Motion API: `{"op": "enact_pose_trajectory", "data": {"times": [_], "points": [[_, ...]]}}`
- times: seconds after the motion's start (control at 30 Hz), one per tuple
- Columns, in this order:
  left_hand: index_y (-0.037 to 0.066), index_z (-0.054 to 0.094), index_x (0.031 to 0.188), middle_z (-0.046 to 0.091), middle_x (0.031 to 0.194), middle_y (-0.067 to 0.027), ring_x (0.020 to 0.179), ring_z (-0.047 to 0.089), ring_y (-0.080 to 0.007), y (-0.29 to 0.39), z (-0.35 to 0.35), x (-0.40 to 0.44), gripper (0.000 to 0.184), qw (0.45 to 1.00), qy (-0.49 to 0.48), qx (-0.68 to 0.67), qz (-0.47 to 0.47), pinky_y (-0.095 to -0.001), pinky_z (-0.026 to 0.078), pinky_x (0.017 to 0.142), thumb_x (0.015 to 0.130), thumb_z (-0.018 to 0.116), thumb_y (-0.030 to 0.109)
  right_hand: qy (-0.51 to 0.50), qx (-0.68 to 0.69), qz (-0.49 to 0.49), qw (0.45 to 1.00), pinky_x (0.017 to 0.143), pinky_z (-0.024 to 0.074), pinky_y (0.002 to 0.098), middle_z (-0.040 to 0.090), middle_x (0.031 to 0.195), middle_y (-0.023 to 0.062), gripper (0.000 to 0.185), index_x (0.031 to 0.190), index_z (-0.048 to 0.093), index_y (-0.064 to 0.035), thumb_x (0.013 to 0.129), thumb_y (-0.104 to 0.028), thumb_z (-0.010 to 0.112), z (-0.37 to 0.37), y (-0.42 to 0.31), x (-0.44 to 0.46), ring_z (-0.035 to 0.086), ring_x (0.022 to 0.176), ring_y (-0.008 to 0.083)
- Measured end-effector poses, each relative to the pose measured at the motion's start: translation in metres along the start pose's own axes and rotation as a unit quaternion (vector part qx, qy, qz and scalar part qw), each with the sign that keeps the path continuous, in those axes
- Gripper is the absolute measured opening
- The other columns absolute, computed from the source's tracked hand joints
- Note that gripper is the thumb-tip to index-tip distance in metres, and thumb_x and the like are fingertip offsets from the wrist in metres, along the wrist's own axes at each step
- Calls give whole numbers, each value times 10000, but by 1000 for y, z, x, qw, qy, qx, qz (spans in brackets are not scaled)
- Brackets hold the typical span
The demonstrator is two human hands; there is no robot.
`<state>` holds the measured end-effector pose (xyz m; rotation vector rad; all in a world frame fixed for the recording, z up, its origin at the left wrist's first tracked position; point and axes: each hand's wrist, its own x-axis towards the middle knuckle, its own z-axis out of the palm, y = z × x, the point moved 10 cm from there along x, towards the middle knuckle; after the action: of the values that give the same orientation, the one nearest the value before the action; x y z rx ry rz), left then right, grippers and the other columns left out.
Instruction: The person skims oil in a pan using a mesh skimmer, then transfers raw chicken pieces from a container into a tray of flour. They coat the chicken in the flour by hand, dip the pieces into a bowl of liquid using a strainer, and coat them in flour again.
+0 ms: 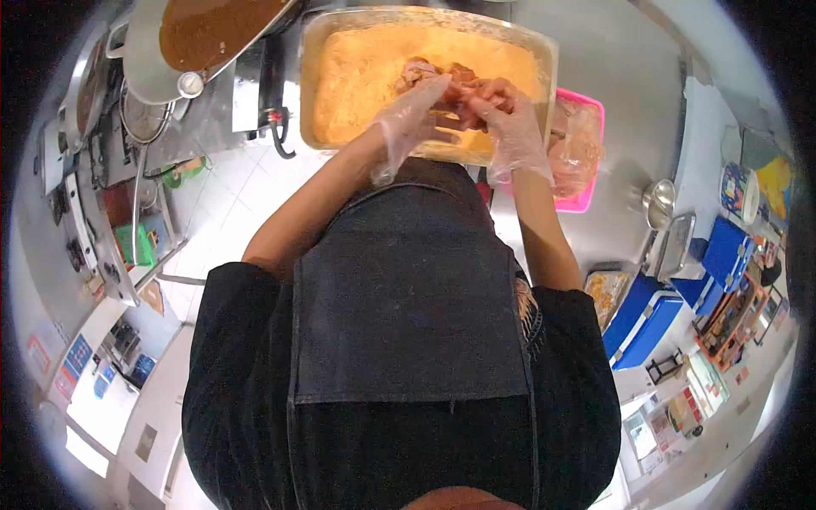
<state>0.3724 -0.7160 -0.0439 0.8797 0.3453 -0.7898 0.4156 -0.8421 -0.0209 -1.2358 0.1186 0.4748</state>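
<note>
A wide metal tray holds a bed of orange-yellow powder. Over its middle, both my hands, in clear plastic gloves, are at a piece of raw meat. My left hand has its thumb and fingers around the meat's left side. From the right, my right hand grips the same meat with curled fingers. More meat pieces lie on the powder just beyond my left hand. Where the fingers meet the meat, detail is partly hidden.
A pink tub with raw meat in a plastic bag stands right of the tray. At upper left is a large pot of brown liquid. Metal bowls and a blue cooler box are at right.
</note>
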Motion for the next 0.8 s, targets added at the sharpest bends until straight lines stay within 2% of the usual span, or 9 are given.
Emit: {"op": "enact_pose_trajectory", "data": {"times": [0.07, 0.2, 0.37, 0.4, 0.5, 0.6, 0.7, 0.8], "points": [[73, 483, 1417, 630, 1249, -99, 1071, 644, -224, -2, -24, 14, 453, 999, 27, -5, 16, -393, 558, 892, 1028, 555, 295, -42, -34, -41, 998, 763, 610, 313, 689, 1101, 97, 177, 894, 639, -57, 821, 35, 773, 15, -2, 6, 692, 909, 165], [74, 486, 1334, 611, 1186, -118, 1010, 663, -235, 2, -40, 8, 379, 994, 26, -82, 74, -385, 595, 865, 993, 617, 174, 27, -34, -53, 998, 758, 605, 308, 707, 1032, 94, 199, 888, 626, -48, 797, 54, 770, -2, 9, 17, 695, 898, 165], [91, 462, 1357, 609, 1164, -107, 1016, 659, -233, 8, -34, -6, 412, 995, 36, -59, 67, -422, 574, 898, 968, 596, 122, 73, -2, -120, 990, 714, 601, 297, 709, 992, 97, 238, 902, 609, -50, 777, 66, 775, -5, -3, 13, 696, 854, 171], [95, 458, 1362, 608, 1163, -106, 1015, 659, -231, 8, -34, -8, 421, 995, 40, -58, 66, -429, 570, 902, 964, 595, 117, 87, 12, -106, 990, 701, 602, 295, 708, 989, 101, 248, 914, 608, -50, 774, 67, 776, -2, -3, 9, 696, 848, 171], [114, 384, 1487, 580, 1351, -80, 1133, 626, -222, 1, -36, -4, 612, 998, 0, -26, 50, -455, 507, 994, 953, 633, 281, 126, 35, -82, 988, 667, 609, 294, 706, 987, 111, 274, 942, 604, -49, 768, 63, 783, 0, -1, 0, 696, 832, 170], [110, 426, 1456, 616, 1302, -91, 1127, 632, -213, -5, -38, -9, 580, 999, 30, -16, 8, -431, 511, 985, 939, 658, 233, 137, 4, -90, 986, 654, 621, 299, 708, 1001, 110, 287, 955, 604, -46, 765, 39, 802, -10, 6, -2, 695, 821, 165], [96, 504, 1380, 660, 1220, -92, 1085, 650, -201, -5, -23, -3, 485, 996, -2, 88, 23, -393, 525, 953, 929, 671, 156, 112, -24, -85, 990, 647, 624, 306, 707, 1020, 106, 294, 954, 607, -46, 761, 12, 821, -8, 2, -6, 690, 813, 164], [68, 562, 1294, 691, 1132, -89, 1025, 670, -183, -3, -30, -8, 390, 991, 75, 110, 26, -346, 542, 912, 916, 660, 76, 129, -13, -99, 987, 638, 612, 309, 702, 1042, 110, 302, 961, 608, -47, 757, 7, 824, -13, -1, -8, 685, 807, 172]]}}
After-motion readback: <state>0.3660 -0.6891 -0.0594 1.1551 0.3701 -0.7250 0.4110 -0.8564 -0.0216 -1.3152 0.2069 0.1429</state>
